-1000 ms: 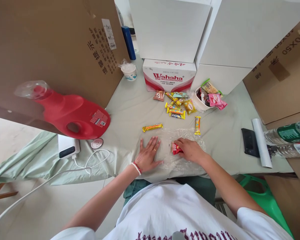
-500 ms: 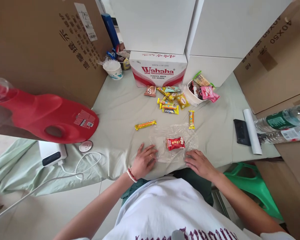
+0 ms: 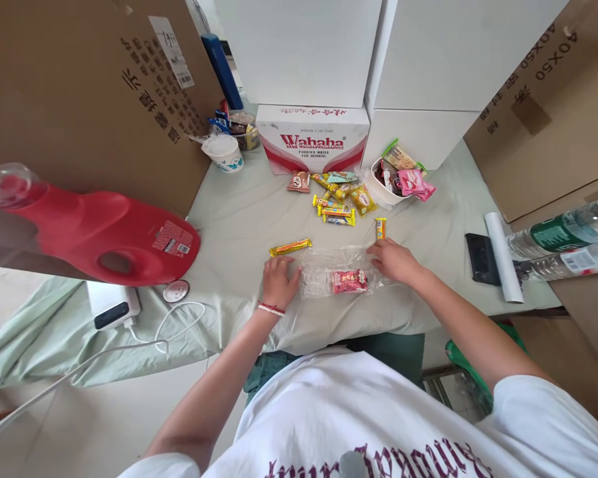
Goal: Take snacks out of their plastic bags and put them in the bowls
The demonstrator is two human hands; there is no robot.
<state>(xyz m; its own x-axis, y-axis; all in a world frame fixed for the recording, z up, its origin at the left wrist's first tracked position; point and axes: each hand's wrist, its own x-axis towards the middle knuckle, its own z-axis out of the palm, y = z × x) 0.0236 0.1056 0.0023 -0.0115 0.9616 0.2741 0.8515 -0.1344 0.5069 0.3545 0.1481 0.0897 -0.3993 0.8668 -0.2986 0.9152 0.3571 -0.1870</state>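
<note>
A clear plastic bag (image 3: pixel 329 269) lies folded on the pale green cloth, and a red snack packet (image 3: pixel 349 281) shows through it. My left hand (image 3: pixel 279 282) presses the bag's left end with curled fingers. My right hand (image 3: pixel 395 260) grips the bag's right end, fingers bent on the plastic. A yellow candy bar (image 3: pixel 290 247) lies just beyond my left hand. A small orange bar (image 3: pixel 380 228) lies just beyond my right hand.
Several snack packets (image 3: pixel 339 196) lie beside a white bowl (image 3: pixel 385 192) of snacks, before a Wahaha box (image 3: pixel 312 138). A red detergent jug (image 3: pixel 104 232), power bank (image 3: pixel 112 305) and cable are left. A black phone (image 3: pixel 479 259), paper roll (image 3: pixel 502 264) and water bottles (image 3: pixel 563 249) are right.
Both hands moved forward from the near edge of the bag to its two ends. The plastic has been folded over the red packet, so the bag now looks narrower.
</note>
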